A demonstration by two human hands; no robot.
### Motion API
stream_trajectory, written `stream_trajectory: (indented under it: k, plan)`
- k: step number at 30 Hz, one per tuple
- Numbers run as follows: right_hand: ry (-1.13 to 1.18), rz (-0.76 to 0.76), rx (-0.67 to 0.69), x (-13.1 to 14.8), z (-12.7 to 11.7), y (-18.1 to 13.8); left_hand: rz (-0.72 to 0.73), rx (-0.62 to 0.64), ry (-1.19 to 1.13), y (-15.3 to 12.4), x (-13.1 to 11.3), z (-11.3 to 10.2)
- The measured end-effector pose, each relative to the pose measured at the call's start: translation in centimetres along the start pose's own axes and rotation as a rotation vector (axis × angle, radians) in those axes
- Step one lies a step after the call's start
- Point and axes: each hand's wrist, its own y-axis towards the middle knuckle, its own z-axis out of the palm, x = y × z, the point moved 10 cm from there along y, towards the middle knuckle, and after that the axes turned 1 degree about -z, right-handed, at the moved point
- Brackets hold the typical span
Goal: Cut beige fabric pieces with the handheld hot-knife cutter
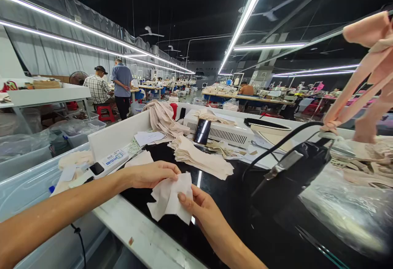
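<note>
Both my hands hold one small pale fabric piece (168,198) just above the front of a glossy black worktop (233,203). My left hand (152,175) pinches its upper left edge with the fingers curled down. My right hand (196,205) grips its right edge, thumb on top. A stack of beige cut fabric pieces (199,158) lies on the worktop just beyond my hands.
A black iron-like tool (291,175) with a cable sits to the right, by clear plastic bags (346,207). A white machine box (221,129) stands behind, peach straps (365,76) hang at right. Two people (110,89) are at far left tables. A clear bin (27,179) is left.
</note>
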Motion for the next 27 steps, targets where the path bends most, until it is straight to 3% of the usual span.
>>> stream_trajectory:
  k: [4, 11, 27]
  plan:
    - [-0.096, -0.039, -0.080, 0.3, -1.0, -0.2, 0.029, -0.023, 0.040, 0.1, 0.7, 0.1]
    - [-0.194, -0.007, -0.100, -0.3, -1.5, -0.6, 0.099, -0.085, 0.108, 0.4, 0.7, 0.0]
    - [-0.308, 0.253, 0.152, -3.8, -0.3, -1.3, 0.133, -0.300, 0.137, 0.6, 2.8, -0.6]
